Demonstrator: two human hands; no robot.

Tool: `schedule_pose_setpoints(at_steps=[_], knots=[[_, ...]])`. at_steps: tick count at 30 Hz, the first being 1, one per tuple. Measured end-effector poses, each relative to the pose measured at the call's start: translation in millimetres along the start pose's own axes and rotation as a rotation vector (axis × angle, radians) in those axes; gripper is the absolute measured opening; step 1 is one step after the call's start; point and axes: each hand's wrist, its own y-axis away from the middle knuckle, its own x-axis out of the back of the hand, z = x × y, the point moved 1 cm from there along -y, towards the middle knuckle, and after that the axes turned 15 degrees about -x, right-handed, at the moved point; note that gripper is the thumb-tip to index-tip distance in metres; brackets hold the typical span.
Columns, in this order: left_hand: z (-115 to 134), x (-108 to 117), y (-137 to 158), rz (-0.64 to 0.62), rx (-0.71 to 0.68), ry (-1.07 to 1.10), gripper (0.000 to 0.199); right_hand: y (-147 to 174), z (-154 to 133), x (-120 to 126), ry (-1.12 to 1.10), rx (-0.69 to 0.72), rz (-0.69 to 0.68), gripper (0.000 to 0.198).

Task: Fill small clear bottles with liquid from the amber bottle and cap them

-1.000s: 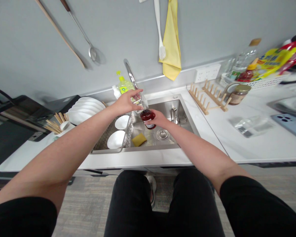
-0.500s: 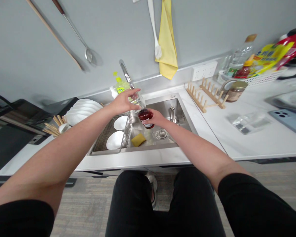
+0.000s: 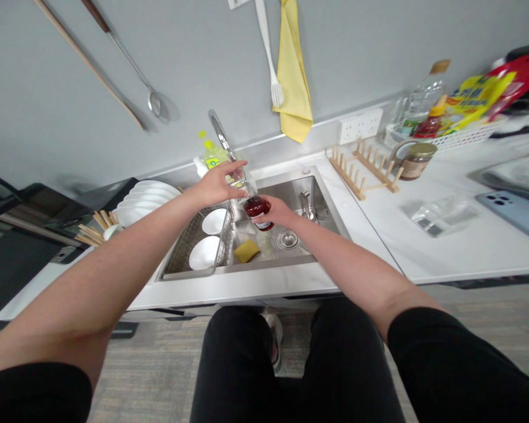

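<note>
Over the sink (image 3: pixel 273 262), my right hand (image 3: pixel 278 211) is wrapped round a small container of dark red contents (image 3: pixel 256 207) with a pale label, held tilted. Just above and left of it, the thumb and fingers of my left hand (image 3: pixel 220 182) curve round a clear see-through container (image 3: pixel 248 185), largely hidden by the hand. The two containers meet or overlap in view; whether they touch I cannot tell. Behind my left hand rises the faucet (image 3: pixel 220 130). On the sink floor below lies a yellow sponge (image 3: pixel 247 251).
A wire rack (image 3: pixel 226 247) with white bowls (image 3: pixel 206 252) fills the sink's left side. Stacked white plates (image 3: pixel 146 202) stand farther left. Right of the sink are a wooden dish rack (image 3: pixel 370 167), a lidded jar (image 3: pixel 418 161), a clear plastic package (image 3: pixel 441 217) and a phone (image 3: pixel 514 212).
The camera view has shifted slightly. Both hands keep their holds, and the red container and clear container stay in nearly the same place over the sink.
</note>
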Motion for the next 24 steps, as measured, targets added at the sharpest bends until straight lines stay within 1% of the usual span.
schedule_pose_setpoints(at_steps=[6,10,16,20,24], knots=[[-3.1,-1.3,4.3,-0.001,0.008,-0.013,0.103,2.0,-1.3,-0.2,0.01,0.009,-0.017,0.077],[-4.2,-1.6,6.3,-0.011,0.002,-0.004,0.101,4.3,-3.4,0.0,0.033,0.0,-0.014,0.075],[-2.7,-1.4,5.5,-0.013,0.007,0.019,0.101,4.4,-3.7,0.3,0.029,-0.013,-0.007,0.077],[-2.7,-3.3,9.4,0.03,0.006,0.044,0.098,4.0,-2.7,0.3,0.039,-0.02,-0.008,0.078],[-6.0,-11.4,26.5,0.132,0.047,0.107,0.093,4.4,-3.1,-0.9,0.047,-0.019,-0.016,0.078]])
